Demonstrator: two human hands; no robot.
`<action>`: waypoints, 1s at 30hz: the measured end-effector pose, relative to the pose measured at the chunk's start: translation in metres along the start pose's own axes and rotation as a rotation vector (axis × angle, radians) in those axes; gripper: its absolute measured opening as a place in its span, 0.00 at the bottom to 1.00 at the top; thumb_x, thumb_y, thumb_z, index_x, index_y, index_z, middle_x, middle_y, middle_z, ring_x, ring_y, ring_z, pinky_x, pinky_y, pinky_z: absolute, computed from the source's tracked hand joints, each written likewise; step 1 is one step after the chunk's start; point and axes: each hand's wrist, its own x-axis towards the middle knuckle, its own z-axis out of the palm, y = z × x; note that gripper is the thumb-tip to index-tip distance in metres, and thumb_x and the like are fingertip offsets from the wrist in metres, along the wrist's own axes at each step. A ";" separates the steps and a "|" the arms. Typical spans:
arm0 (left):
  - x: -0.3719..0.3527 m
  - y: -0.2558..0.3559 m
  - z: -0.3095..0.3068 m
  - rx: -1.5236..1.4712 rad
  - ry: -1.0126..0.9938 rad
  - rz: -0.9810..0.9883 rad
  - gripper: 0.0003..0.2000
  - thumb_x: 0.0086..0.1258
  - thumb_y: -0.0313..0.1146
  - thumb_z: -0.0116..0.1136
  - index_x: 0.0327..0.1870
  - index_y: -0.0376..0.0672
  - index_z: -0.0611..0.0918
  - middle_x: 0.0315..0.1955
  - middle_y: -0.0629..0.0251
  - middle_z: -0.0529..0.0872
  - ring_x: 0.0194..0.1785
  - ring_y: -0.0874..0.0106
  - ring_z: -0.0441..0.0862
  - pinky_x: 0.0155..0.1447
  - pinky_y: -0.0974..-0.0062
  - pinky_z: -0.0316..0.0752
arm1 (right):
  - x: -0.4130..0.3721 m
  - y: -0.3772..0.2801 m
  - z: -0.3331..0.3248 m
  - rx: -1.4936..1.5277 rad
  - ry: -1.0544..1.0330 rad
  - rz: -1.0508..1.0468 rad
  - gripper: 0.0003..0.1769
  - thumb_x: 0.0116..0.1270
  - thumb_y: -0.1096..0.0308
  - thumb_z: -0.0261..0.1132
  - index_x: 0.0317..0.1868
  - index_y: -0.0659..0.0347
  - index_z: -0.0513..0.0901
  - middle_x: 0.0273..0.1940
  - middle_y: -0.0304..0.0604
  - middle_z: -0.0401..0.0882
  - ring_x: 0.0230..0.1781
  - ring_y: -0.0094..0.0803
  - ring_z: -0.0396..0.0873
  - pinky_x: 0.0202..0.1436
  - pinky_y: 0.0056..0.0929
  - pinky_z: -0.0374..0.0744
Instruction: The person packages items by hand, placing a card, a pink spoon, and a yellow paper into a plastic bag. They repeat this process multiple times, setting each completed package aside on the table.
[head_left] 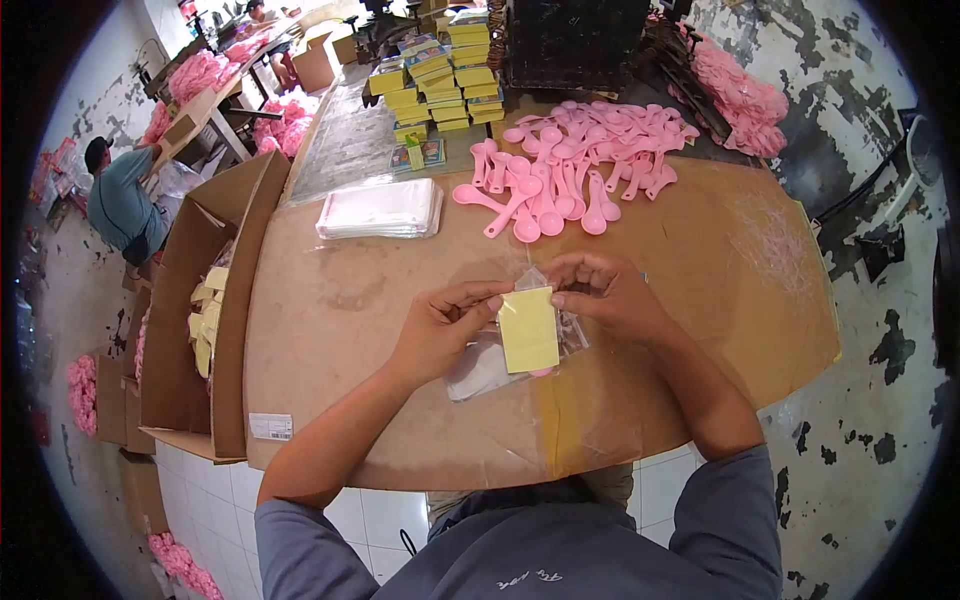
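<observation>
Between my two hands is a clear plastic bag (533, 278) with a pale yellow card (529, 335) at its front. My left hand (440, 322) pinches the upper left edge, thumb at the card's corner. At the upper right corner, my right hand (612, 295) grips the bag between thumb and fingers. A bit of pink (541, 373) shows below the card; the rest of it is hidden. Under the held bag lies more clear plastic (484, 374) on the cardboard-covered table (390, 420).
Pink measuring spoons (560, 165) are heaped beyond my hands. A stack of clear bags (381, 209) lies to their left, with piled yellow-edged card bundles (438, 78) behind. An open carton (232, 330) borders the table's left side. Another person (125, 195) is at the far left.
</observation>
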 end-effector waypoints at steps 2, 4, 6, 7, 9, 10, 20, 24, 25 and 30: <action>-0.001 0.002 -0.001 -0.021 -0.002 -0.016 0.13 0.80 0.29 0.59 0.61 0.34 0.85 0.49 0.63 0.90 0.49 0.77 0.86 0.55 0.76 0.84 | -0.002 -0.011 0.006 -0.001 -0.054 0.020 0.23 0.69 0.78 0.71 0.63 0.65 0.79 0.47 0.38 0.85 0.50 0.24 0.82 0.56 0.27 0.81; -0.001 0.003 -0.001 -0.041 0.007 -0.014 0.14 0.80 0.29 0.59 0.61 0.35 0.84 0.49 0.64 0.90 0.50 0.77 0.86 0.56 0.76 0.85 | -0.003 -0.013 0.007 -0.040 -0.123 0.059 0.24 0.69 0.78 0.70 0.64 0.66 0.77 0.47 0.38 0.85 0.49 0.23 0.82 0.56 0.27 0.80; 0.001 0.003 -0.002 -0.061 0.026 0.007 0.14 0.80 0.28 0.59 0.62 0.34 0.83 0.49 0.63 0.89 0.50 0.76 0.86 0.56 0.76 0.85 | -0.004 -0.005 0.003 -0.115 -0.207 0.118 0.25 0.69 0.79 0.69 0.65 0.66 0.77 0.47 0.38 0.84 0.50 0.23 0.82 0.56 0.27 0.80; 0.001 0.005 0.002 -0.121 0.048 0.024 0.15 0.80 0.29 0.59 0.62 0.34 0.82 0.49 0.63 0.89 0.49 0.76 0.87 0.54 0.76 0.85 | -0.004 -0.004 0.002 -0.083 -0.197 0.122 0.24 0.69 0.80 0.69 0.65 0.66 0.77 0.47 0.38 0.84 0.50 0.23 0.82 0.56 0.26 0.80; 0.000 0.011 0.012 -0.240 0.092 0.059 0.16 0.79 0.29 0.61 0.63 0.33 0.81 0.48 0.62 0.89 0.48 0.76 0.87 0.51 0.76 0.86 | -0.004 -0.003 0.003 -0.019 -0.176 0.130 0.24 0.68 0.80 0.69 0.64 0.67 0.77 0.47 0.38 0.84 0.49 0.23 0.82 0.55 0.26 0.80; 0.000 0.008 0.010 -0.176 0.060 0.073 0.16 0.79 0.30 0.61 0.62 0.33 0.81 0.47 0.62 0.89 0.47 0.76 0.87 0.50 0.76 0.86 | -0.004 -0.007 0.003 -0.024 -0.179 0.118 0.23 0.69 0.80 0.69 0.64 0.67 0.78 0.48 0.38 0.84 0.50 0.23 0.82 0.55 0.26 0.80; 0.001 0.044 -0.082 -0.023 0.357 0.323 0.13 0.81 0.36 0.56 0.55 0.37 0.82 0.50 0.62 0.88 0.53 0.72 0.86 0.56 0.69 0.83 | -0.005 -0.022 -0.027 -0.153 0.110 -0.055 0.16 0.74 0.71 0.66 0.60 0.65 0.82 0.46 0.36 0.85 0.46 0.21 0.81 0.53 0.26 0.80; -0.015 0.115 -0.113 -0.586 0.814 0.709 0.22 0.84 0.44 0.42 0.67 0.37 0.76 0.61 0.57 0.82 0.69 0.64 0.79 0.70 0.61 0.76 | -0.002 -0.016 -0.049 -0.339 0.210 -0.033 0.17 0.72 0.68 0.68 0.58 0.63 0.83 0.45 0.37 0.86 0.45 0.24 0.83 0.52 0.27 0.80; -0.014 0.114 -0.113 -0.592 0.789 0.680 0.22 0.84 0.44 0.41 0.67 0.38 0.76 0.61 0.57 0.83 0.68 0.63 0.79 0.69 0.62 0.76 | -0.002 -0.020 -0.052 -0.482 0.219 -0.016 0.17 0.70 0.67 0.69 0.57 0.63 0.84 0.45 0.39 0.85 0.45 0.26 0.83 0.52 0.29 0.80; 0.005 0.044 -0.097 0.047 0.574 0.424 0.25 0.83 0.49 0.44 0.65 0.38 0.79 0.62 0.58 0.83 0.55 0.68 0.84 0.57 0.70 0.78 | -0.018 -0.020 -0.077 -1.181 0.250 -0.136 0.19 0.61 0.64 0.75 0.51 0.62 0.86 0.45 0.47 0.83 0.47 0.41 0.83 0.54 0.38 0.80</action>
